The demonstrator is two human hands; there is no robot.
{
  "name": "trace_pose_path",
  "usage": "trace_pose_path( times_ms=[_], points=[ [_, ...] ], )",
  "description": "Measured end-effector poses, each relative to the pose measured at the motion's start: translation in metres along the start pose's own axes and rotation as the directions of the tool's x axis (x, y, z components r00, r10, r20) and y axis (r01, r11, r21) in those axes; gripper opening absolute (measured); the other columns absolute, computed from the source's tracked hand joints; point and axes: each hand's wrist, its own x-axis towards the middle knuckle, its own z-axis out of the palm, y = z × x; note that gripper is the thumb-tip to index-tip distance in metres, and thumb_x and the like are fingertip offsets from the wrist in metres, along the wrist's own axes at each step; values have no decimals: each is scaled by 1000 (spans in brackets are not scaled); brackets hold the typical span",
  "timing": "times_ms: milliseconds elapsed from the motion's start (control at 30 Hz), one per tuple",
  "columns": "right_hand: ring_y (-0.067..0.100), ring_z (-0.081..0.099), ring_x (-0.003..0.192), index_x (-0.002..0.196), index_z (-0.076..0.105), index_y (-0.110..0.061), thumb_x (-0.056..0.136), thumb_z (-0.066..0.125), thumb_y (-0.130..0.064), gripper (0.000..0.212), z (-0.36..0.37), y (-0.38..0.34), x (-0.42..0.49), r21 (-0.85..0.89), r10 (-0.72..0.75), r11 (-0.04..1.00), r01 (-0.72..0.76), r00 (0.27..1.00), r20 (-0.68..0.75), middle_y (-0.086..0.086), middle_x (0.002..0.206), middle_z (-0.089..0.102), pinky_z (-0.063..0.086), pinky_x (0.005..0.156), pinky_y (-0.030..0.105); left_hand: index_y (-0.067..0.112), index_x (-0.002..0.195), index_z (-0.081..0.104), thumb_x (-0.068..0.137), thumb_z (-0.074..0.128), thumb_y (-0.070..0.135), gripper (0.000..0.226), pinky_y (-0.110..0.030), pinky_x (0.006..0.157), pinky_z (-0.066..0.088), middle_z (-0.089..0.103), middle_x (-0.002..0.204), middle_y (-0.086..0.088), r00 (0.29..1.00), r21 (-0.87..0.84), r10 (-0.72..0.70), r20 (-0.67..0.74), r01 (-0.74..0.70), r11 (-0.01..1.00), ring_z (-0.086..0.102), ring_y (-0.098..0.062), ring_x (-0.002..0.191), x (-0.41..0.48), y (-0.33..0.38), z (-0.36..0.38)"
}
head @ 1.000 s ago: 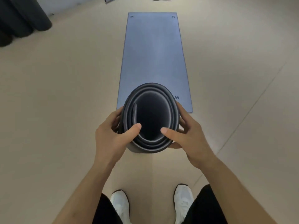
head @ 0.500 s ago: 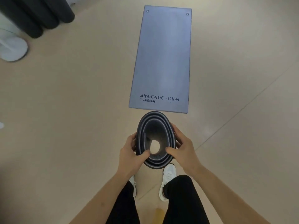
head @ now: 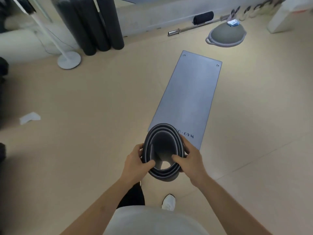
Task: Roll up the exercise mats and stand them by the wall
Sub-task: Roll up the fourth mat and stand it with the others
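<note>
Your left hand (head: 135, 164) and right hand (head: 191, 161) clamp the loosely rolled mat (head: 163, 150), fingers curled round it; relax, and its slack coils may unwind.

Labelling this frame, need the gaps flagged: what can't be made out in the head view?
Head view:
- The logo on the flat mat: left part covered by the rolled mat.
- Length of the rolled mat: hidden, seen end-on; left hand and right hand grip its rim.
- Tops of the standing dark rolls: cut by the top edge.
- The blue item on the grey dome: too small and blurred to identify.
</note>
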Motion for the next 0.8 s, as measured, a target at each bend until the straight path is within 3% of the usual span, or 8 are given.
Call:
trace_pose_path(
  times_ms=[200, 300, 500, 667, 800],
  points=[
    [3, 68, 101, 133, 57, -52, 81, 68, 3, 76, 51, -46, 67, -15, 2, 1000, -2, 1000, 25, -23, 107, 71, 63, 83, 54, 23, 136, 54, 54, 71, 41, 86, -43, 82, 64, 77, 107, 5, 1000, -54, -1, -21, 0, 999, 76, -15, 86, 65, 14, -61],
    [13, 69, 101, 128, 58, -54, 81, 65, 4, 75, 81, -79, 104, -39, -6, 999, 7, 999, 31, -21, 105, 71, 63, 79, 54, 24, 135, 55, 53, 71, 41, 85, -43, 82, 64, 77, 106, 7, 999, -53, 12, -34, -14, 998, 76, -14, 85, 103, 27, -102],
    [24, 69, 101, 124, 58, -58, 82, 65, 8, 79, 144, -141, 169, 37, 13, 999, -13, 1000, 20, -17, 101, 71, 64, 69, 56, 23, 138, 53, 73, 79, 19, 70, -43, 85, 63, 74, 111, 5, 998, 12, 47, -30, -47, 999, 74, -15, 92, 179, 52, -185],
    [25, 71, 97, 118, 59, -61, 82, 63, 12, 81, 190, -181, 228, 112, 55, 992, -58, 998, 32, -17, 96, 72, 65, 69, 55, 26, 136, 56, 60, 72, 36, 79, -42, 87, 62, 74, 113, 7, 996, 57, 57, -73, -53, 997, 73, -14, 96, 239, 72, -243],
    [25, 70, 102, 129, 61, -51, 84, 63, 13, 78, 228, -206, 290, 177, 102, 978, -112, 993, 64, -16, 98, 73, 66, 69, 49, 31, 129, 58, 52, 69, 41, 79, -46, 88, 61, 75, 110, 9, 996, 31, 1, -88, 1, 1000, 73, -16, 96, 301, 86, -290]
  ],
)
